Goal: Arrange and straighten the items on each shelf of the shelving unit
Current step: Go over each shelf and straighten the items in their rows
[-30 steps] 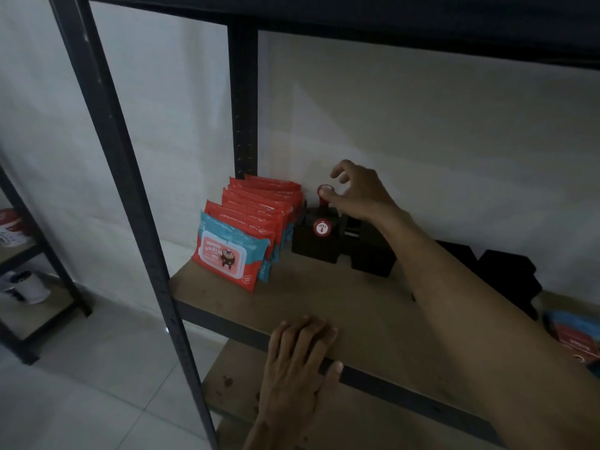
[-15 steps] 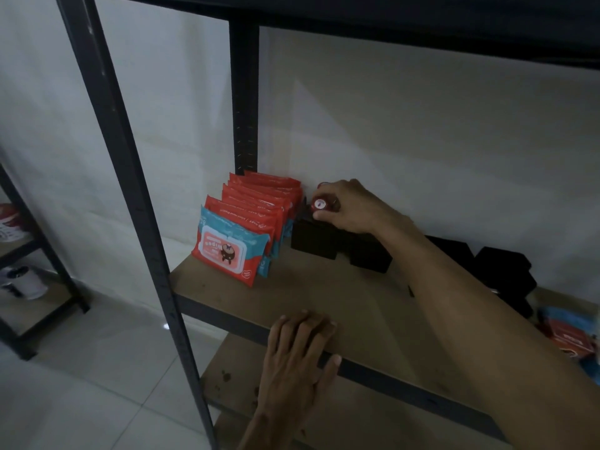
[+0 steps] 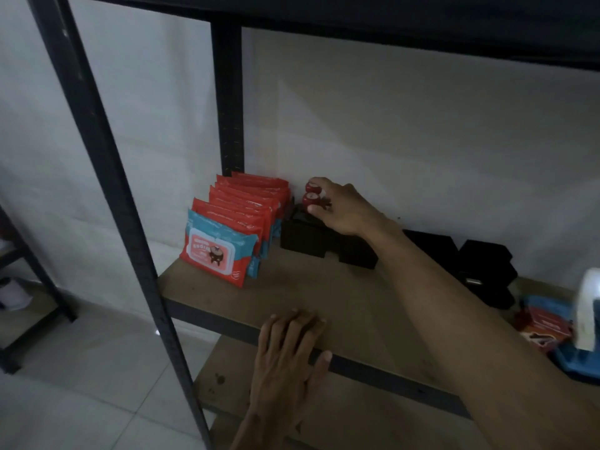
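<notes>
While the dim light leaves it unclear whether they are small jars or stamps, two red round-topped pieces (image 3: 311,193) sit one behind the other atop the black boxes (image 3: 303,237) at the back of the shelf (image 3: 324,287), close to the wall. The right hand (image 3: 345,211) pinches them, its fingers (image 3: 324,183) curled over the rear piece and the thumb against the front one. Just to their left, the red and blue wipe packs (image 3: 224,245) stand in a neat leaning row beside the rear post (image 3: 229,108), so that corner looks finished. More black boxes (image 3: 480,264) farther right sit unevenly, and loose packs (image 3: 545,323) lie jumbled at the shelf's right end beside a white object (image 3: 589,306), so much of this level, and probably the lower board, remains to be done. The left hand (image 3: 289,355) lies flat on the front edge, fingers straight and close together. Compared with a second ago, the red piece that stood on the front box has been gathered beside its twin, and the right hand has gone from spread to closed, while the left has stayed put.
</notes>
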{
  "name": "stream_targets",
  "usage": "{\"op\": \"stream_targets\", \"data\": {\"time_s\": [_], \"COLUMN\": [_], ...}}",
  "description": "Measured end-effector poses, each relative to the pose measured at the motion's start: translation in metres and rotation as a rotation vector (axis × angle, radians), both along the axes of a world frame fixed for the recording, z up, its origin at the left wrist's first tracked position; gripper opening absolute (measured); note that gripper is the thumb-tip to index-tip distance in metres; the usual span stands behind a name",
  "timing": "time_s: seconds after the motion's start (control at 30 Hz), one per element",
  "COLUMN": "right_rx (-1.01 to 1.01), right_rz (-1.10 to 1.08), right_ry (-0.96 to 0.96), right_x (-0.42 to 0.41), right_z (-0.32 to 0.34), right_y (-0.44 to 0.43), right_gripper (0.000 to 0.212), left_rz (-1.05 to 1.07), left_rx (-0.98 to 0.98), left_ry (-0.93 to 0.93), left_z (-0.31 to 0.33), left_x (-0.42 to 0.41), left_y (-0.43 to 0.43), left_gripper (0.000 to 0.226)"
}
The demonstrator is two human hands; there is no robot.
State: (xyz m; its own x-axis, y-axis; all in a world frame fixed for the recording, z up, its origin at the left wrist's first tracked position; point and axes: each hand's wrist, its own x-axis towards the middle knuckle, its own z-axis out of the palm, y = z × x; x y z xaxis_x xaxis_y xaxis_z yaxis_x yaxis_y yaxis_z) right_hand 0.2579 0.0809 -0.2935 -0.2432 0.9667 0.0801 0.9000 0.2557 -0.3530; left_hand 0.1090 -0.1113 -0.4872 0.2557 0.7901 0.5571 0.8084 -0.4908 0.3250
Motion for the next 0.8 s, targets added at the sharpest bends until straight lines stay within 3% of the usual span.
{"op": "stream_targets", "data": {"time_s": [0.13, 0.23, 0.4, 0.67, 0.8], "right_rx": [0.132, 0.287, -0.092, 0.118, 0.167], "right_rz": [-0.033, -0.178, -0.339, -0.446, -0.472], "right_ry": [0.125, 0.000, -0.330, -0.284, -0.271], "right_x": [0.046, 0.114, 0.186, 0.163, 0.149], "right_z": [0.013, 0.011, -0.020, -0.072, -0.076], "right_y": [-0.037, -0.080, -0.124, -0.131, -0.123], "right_gripper": [0.048, 0.045, 0.091, 0.035, 0.027], "left_rz": [0.004, 0.015, 0.024, 0.046, 0.042], "left_rx": [0.002, 0.014, 0.022, 0.043, 0.029], "left_ry": [0.002, 0.013, 0.003, 0.015, 0.020], "left_z": [-0.003, -0.002, 0.000, 0.004, 0.005], "left_x": [-0.001, -0.001, 0.000, 0.005, 0.004], "left_y": [0.001, 0.001, -0.001, -0.004, -0.007], "left_gripper": [0.044, 0.045, 0.046, 0.048, 0.048]}}
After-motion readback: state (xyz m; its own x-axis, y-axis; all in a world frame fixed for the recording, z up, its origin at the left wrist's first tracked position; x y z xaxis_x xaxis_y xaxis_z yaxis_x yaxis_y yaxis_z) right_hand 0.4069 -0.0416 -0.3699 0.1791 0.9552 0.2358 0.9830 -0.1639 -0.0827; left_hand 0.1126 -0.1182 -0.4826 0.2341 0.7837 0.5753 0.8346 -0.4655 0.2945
